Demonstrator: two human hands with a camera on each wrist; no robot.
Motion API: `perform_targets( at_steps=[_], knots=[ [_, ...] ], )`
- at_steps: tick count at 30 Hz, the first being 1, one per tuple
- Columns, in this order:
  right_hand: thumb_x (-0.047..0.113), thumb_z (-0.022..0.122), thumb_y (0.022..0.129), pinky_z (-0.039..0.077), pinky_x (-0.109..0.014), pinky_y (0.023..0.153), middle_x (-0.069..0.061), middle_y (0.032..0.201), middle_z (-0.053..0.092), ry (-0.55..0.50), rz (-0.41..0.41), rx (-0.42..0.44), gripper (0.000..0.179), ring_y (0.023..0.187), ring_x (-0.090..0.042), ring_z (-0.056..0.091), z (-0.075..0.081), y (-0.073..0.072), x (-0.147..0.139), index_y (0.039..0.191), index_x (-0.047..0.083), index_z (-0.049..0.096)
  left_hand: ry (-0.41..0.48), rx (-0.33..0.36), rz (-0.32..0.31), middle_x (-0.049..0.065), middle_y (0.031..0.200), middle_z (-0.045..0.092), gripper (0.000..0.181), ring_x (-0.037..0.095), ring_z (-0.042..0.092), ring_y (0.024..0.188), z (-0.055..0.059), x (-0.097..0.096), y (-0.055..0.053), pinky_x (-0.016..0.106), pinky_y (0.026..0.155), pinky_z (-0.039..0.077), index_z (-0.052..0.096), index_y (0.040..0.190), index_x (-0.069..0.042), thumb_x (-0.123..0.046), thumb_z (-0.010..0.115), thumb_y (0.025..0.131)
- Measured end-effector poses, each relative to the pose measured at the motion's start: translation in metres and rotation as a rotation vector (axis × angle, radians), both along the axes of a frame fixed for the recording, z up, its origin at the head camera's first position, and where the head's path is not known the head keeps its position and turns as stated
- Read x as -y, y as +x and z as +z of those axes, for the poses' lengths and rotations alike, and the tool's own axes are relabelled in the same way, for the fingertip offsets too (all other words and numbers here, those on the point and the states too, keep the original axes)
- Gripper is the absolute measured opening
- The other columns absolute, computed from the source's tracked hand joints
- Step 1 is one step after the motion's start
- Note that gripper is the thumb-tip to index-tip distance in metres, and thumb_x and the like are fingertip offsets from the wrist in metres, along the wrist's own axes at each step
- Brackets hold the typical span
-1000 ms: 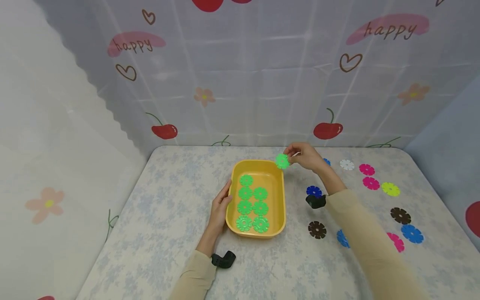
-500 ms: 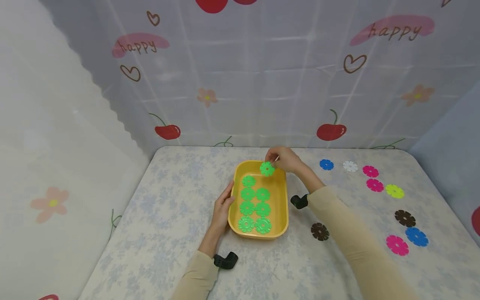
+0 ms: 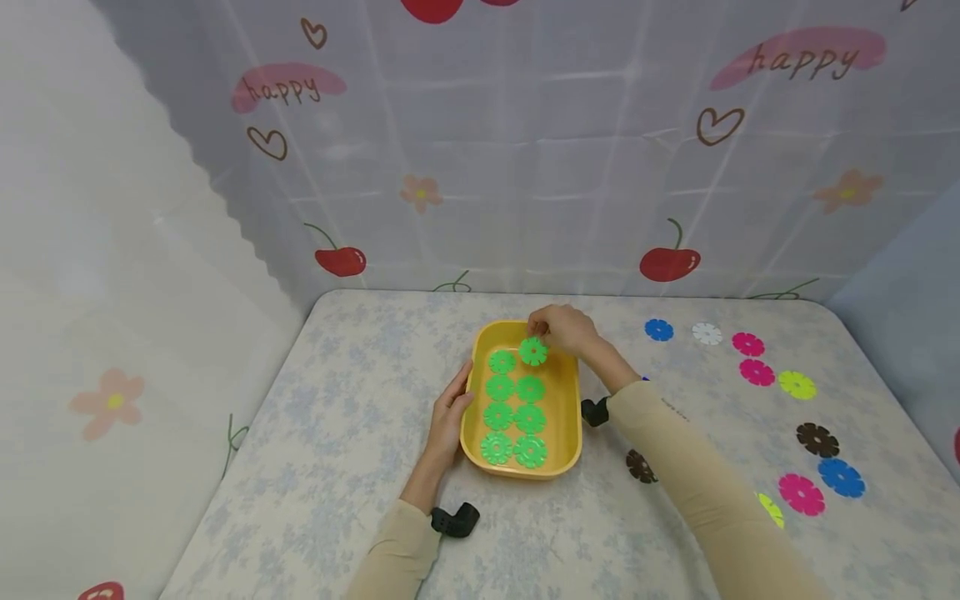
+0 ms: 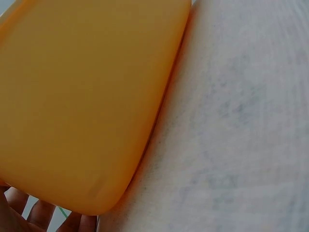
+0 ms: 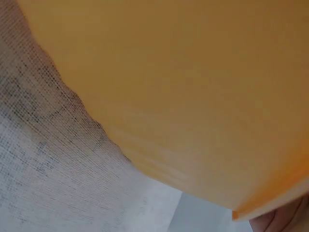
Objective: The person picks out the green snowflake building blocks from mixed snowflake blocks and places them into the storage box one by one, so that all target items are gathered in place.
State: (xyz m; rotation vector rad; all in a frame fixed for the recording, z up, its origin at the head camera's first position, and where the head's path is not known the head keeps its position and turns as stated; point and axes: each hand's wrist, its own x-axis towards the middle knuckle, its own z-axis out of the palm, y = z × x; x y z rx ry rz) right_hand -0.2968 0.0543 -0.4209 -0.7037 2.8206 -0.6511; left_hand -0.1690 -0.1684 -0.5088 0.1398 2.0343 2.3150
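Note:
A yellow plastic tray (image 3: 557,417) sits mid-table with several green notched plastic discs (image 3: 498,417) laid flat in two columns. My left hand (image 3: 447,417) holds the tray's left side, thumb by the rim; in the left wrist view its fingers (image 4: 41,212) show beyond the tray wall. Over the tray's far right part, my right hand (image 3: 566,330) pinches another green notched disc (image 3: 533,352), low inside the tray. Whether this disc touches the tray floor I cannot tell. The right wrist view shows mostly the tray's outer wall (image 5: 159,96), with fingers (image 5: 285,217) at its corner.
Loose notched discs lie right of the tray: a blue one (image 3: 659,330), a white one (image 3: 707,334), pink ones (image 3: 802,495), yellow ones (image 3: 797,385) and brown ones (image 3: 817,440). The right sleeve (image 3: 697,467) partly covers some. A printed curtain (image 3: 525,167) hangs behind the table.
My right hand has carried the green disc leftward over the tray's rim, then lowered it into the far right part. The left hand keeps its hold on the tray.

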Motion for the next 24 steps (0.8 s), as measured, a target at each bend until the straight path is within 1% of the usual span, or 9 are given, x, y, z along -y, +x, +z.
perform_targets(
  at_steps=[3, 8, 12, 17, 20, 24],
  knots=[
    [-0.002, 0.056, 0.092, 0.051, -0.033, 0.068, -0.006, 0.097, 0.072, 0.040, 0.009, -0.032, 0.024, 0.081, -0.021, 0.063, -0.002, 0.001, 0.002, 0.096, 0.014, 0.074, 0.003, 0.005, -0.002, 0.000, 0.163, 0.023, 0.049, 0.018, 0.020, 0.150, 0.001, 0.000, 0.000, 0.024, 0.115, 0.033, 0.033, 0.154, -0.019, -0.015, 0.039, 0.105],
    [-0.002, 0.057, 0.092, 0.049, -0.031, 0.063, -0.006, 0.096, 0.072, 0.083, 0.029, -0.062, 0.023, 0.075, -0.020, 0.062, -0.003, 0.004, 0.004, 0.096, 0.013, 0.074, 0.003, 0.015, 0.000, 0.000, 0.162, 0.024, 0.049, 0.018, 0.021, 0.150, 0.002, 0.000, 0.000, 0.029, 0.117, 0.031, 0.032, 0.154, -0.018, -0.013, 0.038, 0.106],
    [-0.001, 0.056, 0.093, 0.047, -0.028, 0.059, -0.005, 0.097, 0.072, 0.107, 0.030, -0.083, 0.024, 0.072, -0.019, 0.061, -0.003, 0.005, 0.006, 0.096, 0.013, 0.075, 0.007, 0.013, 0.004, 0.000, 0.162, 0.024, 0.050, 0.018, 0.021, 0.150, 0.002, -0.001, 0.000, 0.030, 0.117, 0.030, 0.033, 0.154, -0.018, -0.013, 0.038, 0.105],
    [0.001, 0.056, 0.095, 0.044, -0.026, 0.055, -0.006, 0.096, 0.073, 0.119, 0.023, -0.097, 0.023, 0.067, -0.018, 0.059, -0.007, 0.005, 0.008, 0.095, 0.012, 0.076, 0.001, 0.013, 0.005, 0.000, 0.162, 0.024, 0.050, 0.017, 0.021, 0.150, 0.002, -0.001, 0.000, 0.028, 0.117, 0.030, 0.033, 0.154, -0.018, -0.013, 0.038, 0.105],
    [0.002, 0.057, 0.095, 0.048, -0.027, 0.057, -0.007, 0.097, 0.073, 0.118, 0.023, -0.097, 0.022, 0.069, -0.018, 0.061, -0.010, 0.005, 0.009, 0.095, 0.012, 0.076, -0.002, 0.012, 0.007, 0.000, 0.162, 0.024, 0.050, 0.018, 0.021, 0.150, 0.002, 0.000, 0.000, 0.028, 0.117, 0.030, 0.032, 0.154, -0.018, -0.013, 0.038, 0.105],
    [0.002, 0.057, 0.096, 0.054, -0.030, 0.064, -0.007, 0.098, 0.074, 0.126, 0.019, -0.104, 0.023, 0.076, -0.021, 0.065, -0.014, 0.005, 0.010, 0.096, 0.013, 0.077, -0.003, 0.010, 0.004, 0.001, 0.162, 0.023, 0.050, 0.019, 0.021, 0.150, 0.001, 0.000, 0.000, 0.031, 0.117, 0.030, 0.032, 0.155, -0.018, -0.013, 0.038, 0.105]
  ],
)
